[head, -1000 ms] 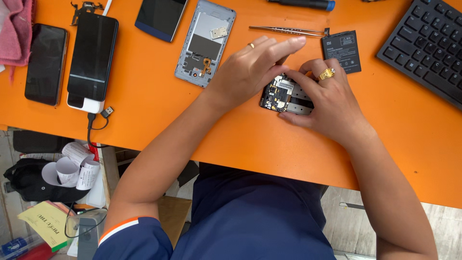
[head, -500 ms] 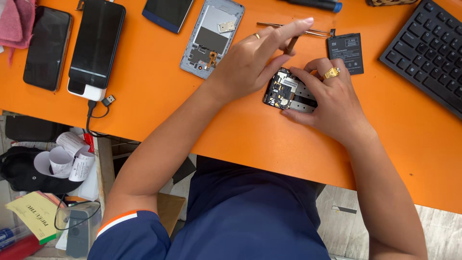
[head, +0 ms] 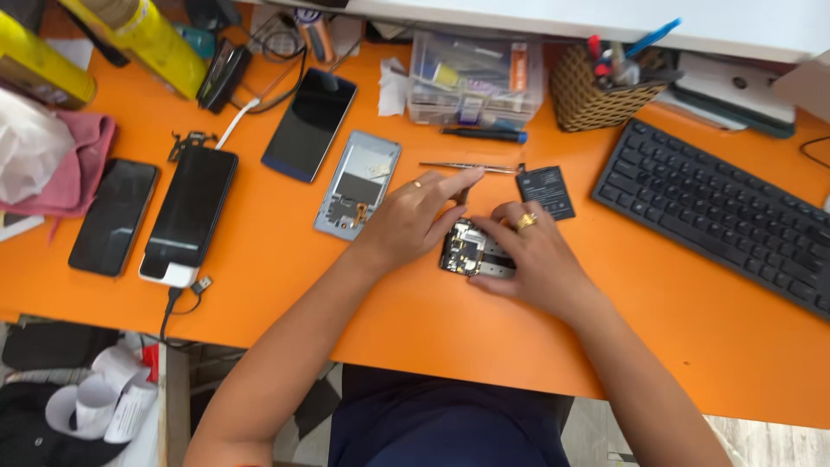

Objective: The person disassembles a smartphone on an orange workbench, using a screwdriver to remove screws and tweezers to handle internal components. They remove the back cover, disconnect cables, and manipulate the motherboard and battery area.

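Note:
A small opened phone with its circuit board showing lies on the orange desk. My right hand, with a gold ring, grips it from the right side. To its left, my left hand rests with the thumb at the phone's edge and the index finger stretched toward thin metal tweezers. A black battery lies just beyond my right hand. A grey phone frame with exposed parts sits left of my left hand.
A black keyboard fills the right. A screwdriver, clear parts box and wicker pen basket stand at the back. Three dark phones and a pink cloth lie on the left.
The view has tilted up to show the back of the desk. My left index finger has stretched out toward the tweezers; my right hand keeps its hold on the opened phone.

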